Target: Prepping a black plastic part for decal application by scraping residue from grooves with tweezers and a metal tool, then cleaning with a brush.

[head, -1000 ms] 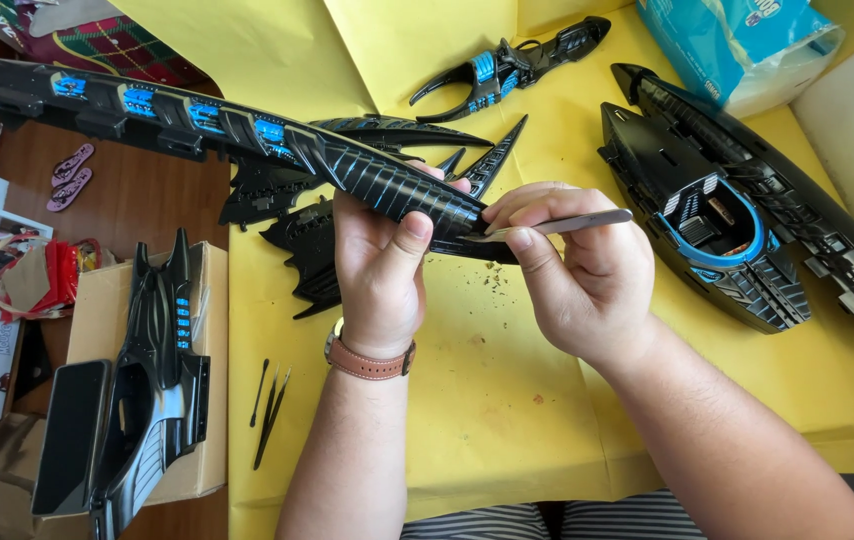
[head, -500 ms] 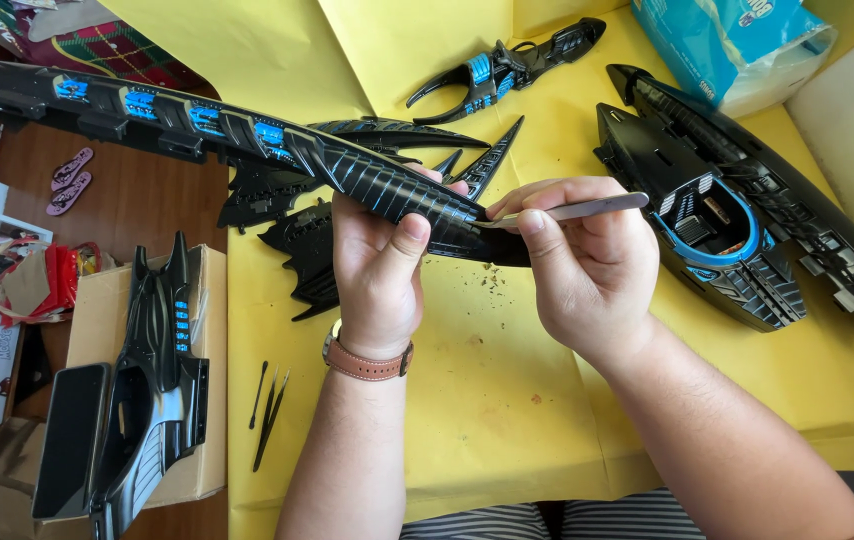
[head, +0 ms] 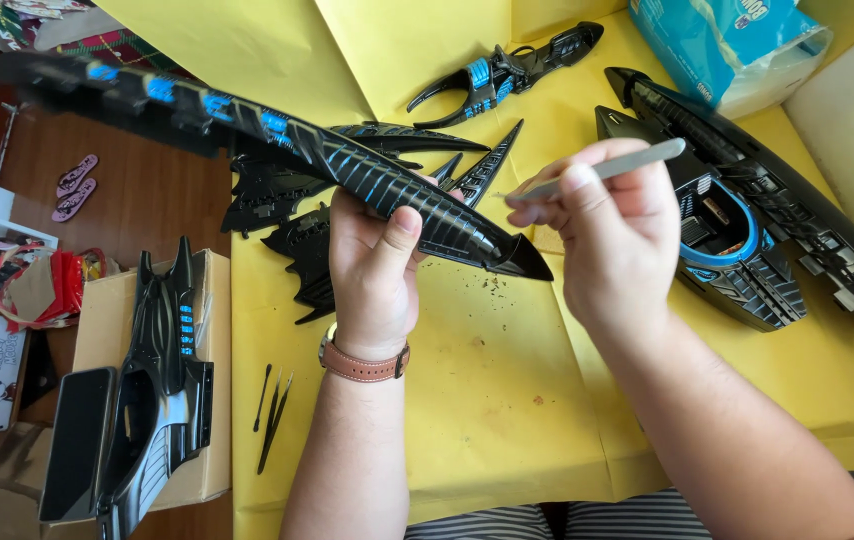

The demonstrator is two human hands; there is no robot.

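Note:
My left hand (head: 377, 270) grips a long black model part with blue stripes (head: 277, 140), which runs from upper left down to a pointed tip near the table's middle. A brown strap watch (head: 362, 362) sits on that wrist. My right hand (head: 612, 235) pinches a slim grey metal tool (head: 612, 168), held just above and to the right of the part's tip, apart from it. Both hands hover over yellow paper (head: 507, 400).
A large black-and-blue model hull (head: 747, 230) lies at right, a claw-shaped piece (head: 507, 70) at the top, and black fin pieces (head: 292, 220) behind my left hand. Thin black tools (head: 272, 405) lie at the paper's left. Another hull section (head: 152, 390) rests on a cardboard box.
My right hand has lifted the grey tool up and away from the model part. The long part has swung slightly, its tip now lower and free of the tool.

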